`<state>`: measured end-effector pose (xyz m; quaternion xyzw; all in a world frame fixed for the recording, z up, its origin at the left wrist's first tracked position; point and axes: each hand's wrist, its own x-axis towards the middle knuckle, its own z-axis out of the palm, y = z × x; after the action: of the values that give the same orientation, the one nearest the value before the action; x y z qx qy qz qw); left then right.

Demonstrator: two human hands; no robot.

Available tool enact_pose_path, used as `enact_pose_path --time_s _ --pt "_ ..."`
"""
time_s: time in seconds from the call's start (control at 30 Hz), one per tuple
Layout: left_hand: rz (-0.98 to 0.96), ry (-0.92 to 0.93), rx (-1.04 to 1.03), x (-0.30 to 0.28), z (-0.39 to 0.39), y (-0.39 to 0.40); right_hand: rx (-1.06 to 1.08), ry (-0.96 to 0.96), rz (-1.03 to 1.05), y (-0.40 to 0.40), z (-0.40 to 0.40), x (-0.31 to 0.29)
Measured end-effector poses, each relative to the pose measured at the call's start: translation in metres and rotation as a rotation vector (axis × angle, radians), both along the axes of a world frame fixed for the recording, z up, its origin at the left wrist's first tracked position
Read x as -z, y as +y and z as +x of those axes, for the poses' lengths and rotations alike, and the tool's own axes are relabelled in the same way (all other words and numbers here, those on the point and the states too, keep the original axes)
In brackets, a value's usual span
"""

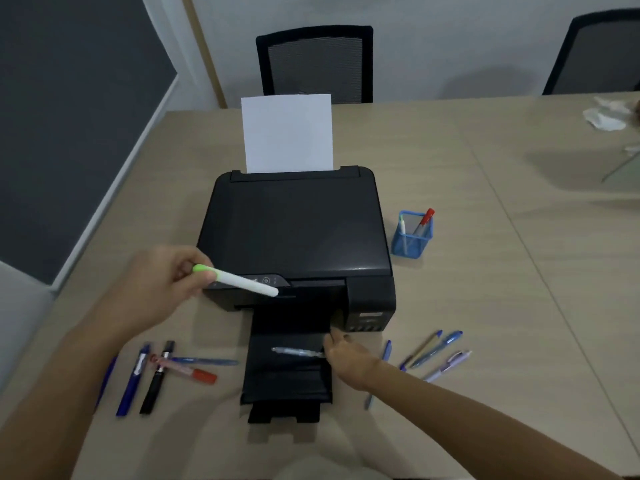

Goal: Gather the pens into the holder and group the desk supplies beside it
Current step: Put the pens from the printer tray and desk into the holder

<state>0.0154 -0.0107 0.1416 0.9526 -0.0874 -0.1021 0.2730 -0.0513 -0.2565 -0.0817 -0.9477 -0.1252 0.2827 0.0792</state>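
Left hand: the left hand (162, 282) is curled shut around a white marker with a green cap (235, 280), held slantwise above the printer's front left corner.
Right hand: the right hand (346, 355) has its fingers pinched on the end of a clear pen (298, 351) lying on the printer's output tray (287, 368); whether the pen is lifted, cannot tell.
Holder: a blue wire-mesh holder (412, 235), square, stands on the worktop (485, 289) just right of the printer, with a red-capped marker (424, 221) and a pale pen (402, 230) leaning inside.
Printer: black printer (294, 233), matte lid, one white sheet (287, 133) upright in the rear feed.
Loose pens, left: a blue pen (133, 379), a black pen (157, 377), a red-capped pen (187, 370) and a thin blue pen (204, 361), crossing one another.
Loose pens, right: a cluster of blue and lilac pens (436, 353), fanned out on the worktop.
Worktop: pale wood-grain laminate, smooth.
Unclear: crumpled white material (606, 116) at the far right edge, cut off; a pen partly hidden under the right forearm.
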Motion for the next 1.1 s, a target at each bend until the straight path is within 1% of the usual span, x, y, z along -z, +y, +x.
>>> enact_pose_path --time_s 0.1,0.17,0.23,0.37,0.43,0.5,0.6,0.67,0.73,0.77,0.83,0.97,1.1 --pt "-0.017 -0.095 -0.053 -0.033 0.008 -0.038 -0.007 0.022 0.037 -0.014 -0.006 -0.007" --pt "-0.063 -0.119 -0.081 -0.040 0.018 -0.061 -0.021 0.043 0.097 -0.032 -0.011 -0.014" --pt "-0.095 -0.120 -0.075 -0.039 0.026 -0.083 -0.009 0.075 0.212 -0.058 -0.017 -0.018" --pt "-0.187 -0.128 -0.048 -0.019 0.047 -0.131 0.154 0.051 0.541 -0.140 -0.030 -0.034" --pt "-0.216 -0.146 -0.041 -0.008 0.058 -0.161 0.259 0.008 0.617 -0.192 -0.026 -0.051" --pt "-0.205 -0.164 -0.029 0.001 0.068 -0.197 0.371 -0.093 0.653 -0.245 -0.014 -0.071" --pt "-0.153 -0.172 0.013 0.020 0.083 -0.251 0.549 -0.369 0.670 -0.299 0.022 -0.095" --pt "-0.094 -0.169 0.055 0.038 0.096 -0.283 0.658 -0.580 0.688 -0.313 0.053 -0.104" --pt "-0.011 -0.158 0.081 0.059 0.107 -0.313 0.679 -0.732 0.656 -0.313 0.083 -0.109" --pt "0.029 -0.143 0.084 0.068 0.112 -0.326 0.662 -0.759 0.624 -0.309 0.098 -0.107" --pt "0.111 -0.091 0.082 0.086 0.118 -0.348 0.606 -0.723 0.558 -0.299 0.122 -0.093" --pt "0.286 0.034 0.115 0.115 0.121 -0.376 0.508 -0.557 0.384 -0.287 0.147 -0.055" --pt "0.370 0.062 0.137 0.134 0.114 -0.385 0.493 -0.472 0.373 -0.283 0.149 -0.042"
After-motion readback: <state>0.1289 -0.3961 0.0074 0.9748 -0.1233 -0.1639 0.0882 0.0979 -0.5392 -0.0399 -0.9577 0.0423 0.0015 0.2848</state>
